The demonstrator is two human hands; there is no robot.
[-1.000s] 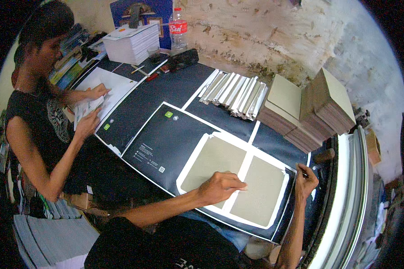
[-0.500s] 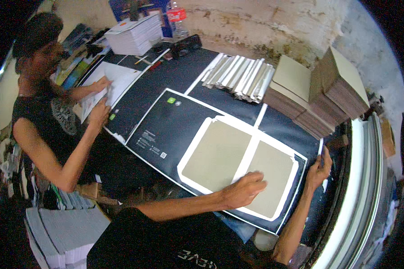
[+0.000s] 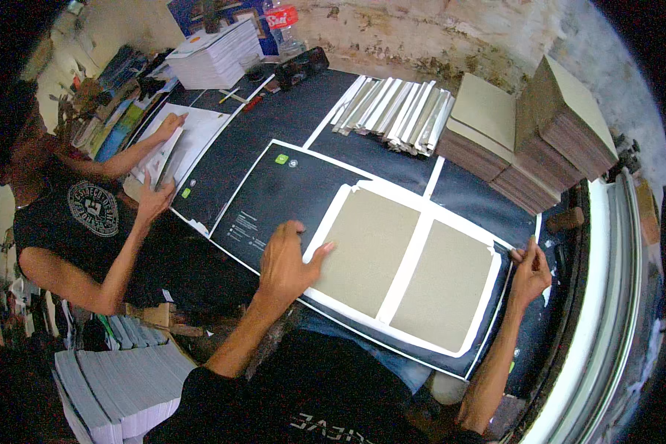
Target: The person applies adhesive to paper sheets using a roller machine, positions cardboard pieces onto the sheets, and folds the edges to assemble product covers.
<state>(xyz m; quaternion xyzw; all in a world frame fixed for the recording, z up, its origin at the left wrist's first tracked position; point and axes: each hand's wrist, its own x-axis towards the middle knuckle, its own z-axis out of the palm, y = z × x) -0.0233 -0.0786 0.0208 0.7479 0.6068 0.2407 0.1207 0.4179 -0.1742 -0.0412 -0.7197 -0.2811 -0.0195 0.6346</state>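
Note:
A book cover lies on the table: two grey boards (image 3: 373,244) framed by white turned-in edges, on a dark printed sheet (image 3: 274,189) with a white border. My left hand (image 3: 281,268) is at the left edge of the boards, thumb apart from its curled fingers and nothing in it. Its thumb tip reaches over the white edge. My right hand (image 3: 531,275) pinches at the far right corner of the printed sheet, thumb against fingers; the exact contact is partly hidden.
White and grey strips (image 3: 396,115) lie behind the cover. Stacks of grey board (image 3: 488,126) stand at the back right. On the left a co-worker's hands (image 3: 155,200) hold a thin piece over white paper (image 3: 192,133). A paper stack (image 3: 118,377) sits lower left.
My left hand has moved left from the right-hand board to the cover's left edge, and its fingers have opened. My right hand has closed in on the sheet's corner.

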